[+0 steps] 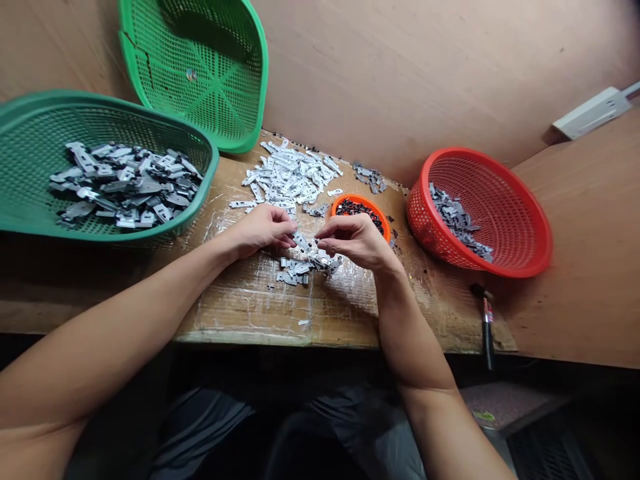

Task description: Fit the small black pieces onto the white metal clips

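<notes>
A flat, elongated silver metal piece (pixel 301 241) is gripped at its far-left end between the thumb and fingers of the bare left hand (pixel 267 231). The fingertips of the bare right hand (pixel 350 240) are held near together, just right of the piece; whether a small dark part is pinched there cannot be told. Immediately below the grip, a low heap of grey, folded metal brackets (pixel 295 271) is laid on a brown, tape-covered cardboard sheet (pixel 240 307). Beyond the grip, a loose pile of flat silver metal plates (pixel 295 173) is spread. A round orange plastic bowl (pixel 387 227), filled with small black parts (pixel 353 208), is partly hidden behind the right hand. Well right of the grip, more grey brackets are contained in a round red plastic basket (pixel 520 200). Well left of it, silver-and-black metal assemblies (pixel 130 183) are heaped in a dark green plastic basket (pixel 25 153)
</notes>
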{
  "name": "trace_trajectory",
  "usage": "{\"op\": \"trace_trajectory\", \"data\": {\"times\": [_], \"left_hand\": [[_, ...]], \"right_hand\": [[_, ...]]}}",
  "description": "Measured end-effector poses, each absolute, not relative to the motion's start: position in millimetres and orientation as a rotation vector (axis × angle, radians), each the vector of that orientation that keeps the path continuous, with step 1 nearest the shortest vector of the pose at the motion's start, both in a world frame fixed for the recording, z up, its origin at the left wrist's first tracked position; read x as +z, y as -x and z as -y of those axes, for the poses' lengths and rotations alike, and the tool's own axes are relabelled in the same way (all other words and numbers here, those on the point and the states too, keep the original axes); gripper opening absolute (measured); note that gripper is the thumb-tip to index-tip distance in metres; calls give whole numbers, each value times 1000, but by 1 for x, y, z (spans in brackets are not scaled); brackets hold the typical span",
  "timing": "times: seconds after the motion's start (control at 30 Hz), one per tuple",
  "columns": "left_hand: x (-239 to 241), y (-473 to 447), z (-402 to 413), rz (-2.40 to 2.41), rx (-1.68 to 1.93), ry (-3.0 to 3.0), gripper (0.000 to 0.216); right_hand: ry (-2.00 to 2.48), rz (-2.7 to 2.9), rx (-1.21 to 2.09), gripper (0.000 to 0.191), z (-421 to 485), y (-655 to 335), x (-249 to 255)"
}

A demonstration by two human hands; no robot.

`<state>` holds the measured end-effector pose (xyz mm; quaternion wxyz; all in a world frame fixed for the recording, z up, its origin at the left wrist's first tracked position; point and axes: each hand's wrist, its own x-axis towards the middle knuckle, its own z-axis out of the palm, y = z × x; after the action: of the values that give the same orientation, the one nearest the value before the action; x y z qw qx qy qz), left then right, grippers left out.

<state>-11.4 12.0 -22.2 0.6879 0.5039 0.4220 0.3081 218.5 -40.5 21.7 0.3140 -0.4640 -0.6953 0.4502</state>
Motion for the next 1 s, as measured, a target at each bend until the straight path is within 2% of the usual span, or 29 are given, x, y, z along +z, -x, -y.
{"op": "trace_trajectory", "data": {"times": [0.13, 0.33, 0.53, 0.73, 1.0], "left_hand": [[-23, 10, -11, -920, 680, -1153, 27], [-26, 9, -9, -888, 689, -1167, 26], [-25, 9, -6, -883, 701, -1151, 28], [-28, 7, -7, -873, 703, -1133, 31], [-27, 5, -6, -871, 686, -1074, 34]], "right_hand": [[1158, 1728, 1381, 46, 36, -210, 20], [1154, 1694, 1486, 48, 33, -205, 17], [1301, 1828, 1320, 48, 34, -194, 20], [1451, 2067, 848, 40, 32, -189, 16], [1497, 1938, 831, 55, 19, -191, 0]]}}
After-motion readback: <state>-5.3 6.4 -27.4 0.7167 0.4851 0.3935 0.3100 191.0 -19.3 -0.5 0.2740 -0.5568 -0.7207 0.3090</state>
